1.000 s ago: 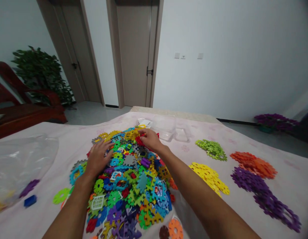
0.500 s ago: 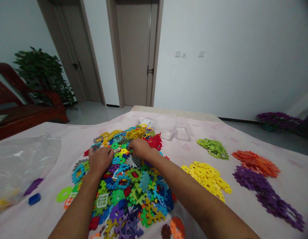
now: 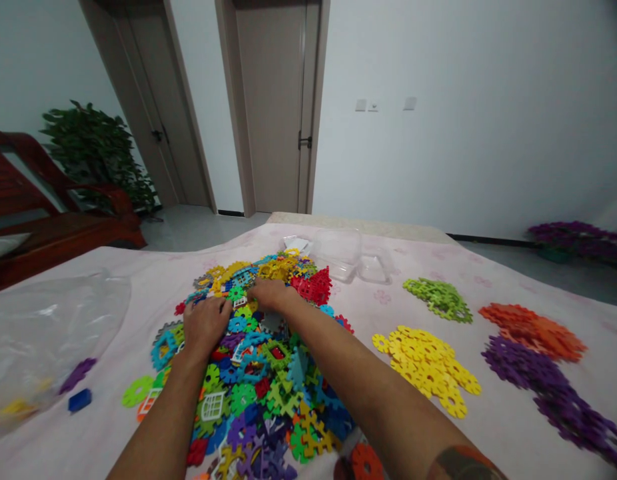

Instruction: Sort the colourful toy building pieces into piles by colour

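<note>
A big mixed heap of coloured plastic snowflake pieces (image 3: 258, 373) lies on the pink cloth in front of me. My left hand (image 3: 204, 321) rests palm down on the heap's left part, fingers curled over the pieces. My right hand (image 3: 267, 293) is further back on the heap, its fingers bent down into the pieces; what they grip, if anything, is hidden. A small clump of red pieces (image 3: 313, 287) lies just right of my right hand.
Sorted piles lie to the right: green (image 3: 438, 299), yellow (image 3: 428, 360), orange (image 3: 533, 330), purple (image 3: 553, 393). Clear plastic boxes (image 3: 338, 253) stand behind the heap. A clear plastic bag (image 3: 43, 333) with a blue piece (image 3: 79, 400) beside it lies at the left. Doors, a plant and a red wooden chair stand beyond.
My right hand left the red pieces at the back of the heap and moved left toward my left hand. The left hand closed its fingers a little. The view shifted slightly.
</note>
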Tool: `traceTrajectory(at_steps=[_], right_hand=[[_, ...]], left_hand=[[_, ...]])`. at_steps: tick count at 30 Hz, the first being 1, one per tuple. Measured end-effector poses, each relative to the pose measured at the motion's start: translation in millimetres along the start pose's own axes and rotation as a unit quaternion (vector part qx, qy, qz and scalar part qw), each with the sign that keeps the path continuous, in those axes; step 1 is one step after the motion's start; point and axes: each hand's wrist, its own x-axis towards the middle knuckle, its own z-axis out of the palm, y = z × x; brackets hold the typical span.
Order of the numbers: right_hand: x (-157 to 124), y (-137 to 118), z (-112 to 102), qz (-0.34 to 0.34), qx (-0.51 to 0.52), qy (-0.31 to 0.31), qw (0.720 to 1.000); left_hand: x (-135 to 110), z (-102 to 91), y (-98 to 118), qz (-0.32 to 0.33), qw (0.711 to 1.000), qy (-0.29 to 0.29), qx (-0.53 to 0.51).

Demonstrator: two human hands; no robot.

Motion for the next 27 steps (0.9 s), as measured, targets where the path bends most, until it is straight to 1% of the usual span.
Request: traceTrajectory(at_steps=[4,9,12,14,16,17,20,21,23,27], right_hand=[[-5.9,-0.5,0.5,0.021,0.016,0.022,0.999],[-22.3,6.9,4.4,0.037,0.067,0.064,0.995],[-37.2,13.8,0.9,0.045,0.108,0.088,0.989],[-53.2,19.4,-3.3,0.056,0.128,0.106,0.985],[-76.7,26.8,-7.0,0.073,0.161,0.140,0.974],[-91.4,31.4,-8.1,0.082,0.188,0.164,0.965],[-146.2,48.8,-7.4,0.114,0.270,0.232,0.928],[-167.0,55.1,-6.0,0.131,0.283,0.241,0.919],[-210.2,67.2,-2.6,0.170,0.281,0.241,0.913],[-288.4,87.6,6.2,0.230,0.241,0.230,0.914]], left_hand=[[-1.0,-0.9,0.5,-0.002,1.000,-0.001,-0.002],[-0.4,-1.4,0.7,-0.004,1.000,-0.006,0.009],[0.3,-1.4,0.7,-0.003,1.000,-0.009,0.009],[0.4,-1.1,-0.3,0.001,1.000,-0.014,0.003],[0.6,0.8,-3.6,0.003,1.000,-0.023,0.000],[1.2,2.8,-6.4,0.004,1.000,-0.029,0.000],[6.6,14.8,-18.3,0.005,0.999,-0.041,-0.001],[9.5,20.0,-22.6,-0.003,0.999,-0.040,0.003],[15.3,29.7,-30.1,-0.008,0.998,-0.053,0.015],[22.5,38.9,-37.9,-0.021,0.997,-0.073,0.026]])
